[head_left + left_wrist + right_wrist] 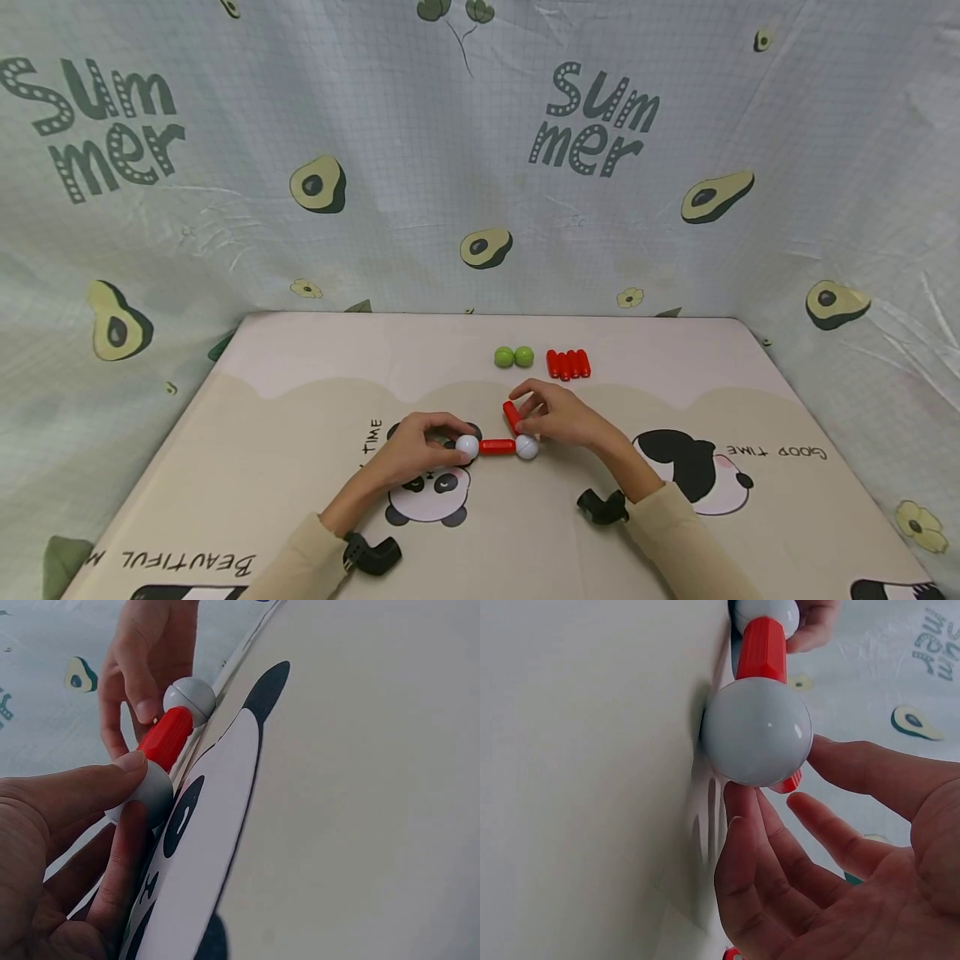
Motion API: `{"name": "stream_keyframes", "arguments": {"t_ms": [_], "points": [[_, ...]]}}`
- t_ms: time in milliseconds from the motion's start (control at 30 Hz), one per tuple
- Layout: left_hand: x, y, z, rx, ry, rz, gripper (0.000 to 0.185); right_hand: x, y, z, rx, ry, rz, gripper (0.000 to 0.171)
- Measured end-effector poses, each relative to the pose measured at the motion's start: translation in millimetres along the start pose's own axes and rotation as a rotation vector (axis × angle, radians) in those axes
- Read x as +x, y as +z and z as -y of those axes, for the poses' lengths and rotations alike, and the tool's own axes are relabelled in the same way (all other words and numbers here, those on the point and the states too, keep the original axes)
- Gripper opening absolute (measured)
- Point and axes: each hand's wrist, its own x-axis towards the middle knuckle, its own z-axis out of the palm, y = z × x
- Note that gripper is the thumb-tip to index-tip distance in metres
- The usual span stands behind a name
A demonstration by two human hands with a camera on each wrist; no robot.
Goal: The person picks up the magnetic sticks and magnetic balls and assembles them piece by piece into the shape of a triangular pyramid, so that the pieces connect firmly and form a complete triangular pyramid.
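Two hands at a short chain of red sticks and white balls on a panda mat.

The left hand [416, 450] pinches the left white ball [467, 447] between thumb and fingers, hiding much of it in the left wrist view; its red stick [497, 447] runs flat to the right white ball [527, 447]. The right hand [558, 414] holds a second red stick [512, 416] tilted up from that ball; in the right wrist view the ball fills the foreground and only the stick's tip shows behind it, fingers curled just under. Farther back on the mat [300, 400] lie two green balls [513, 357], touching, and just beside them a row of spare red sticks [568, 364]. An avocado-print cloth [225, 167] hangs behind.
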Motion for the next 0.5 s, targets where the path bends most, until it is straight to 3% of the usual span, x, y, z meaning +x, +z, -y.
{"name": "stream_keyframes", "arguments": {"t_ms": [500], "points": [[0.0,-0.2,-0.2,0.026,0.014,-0.003,0.030,-2.0,-10.4,1.1,0.007,-0.004,-0.034,0.041]]}}
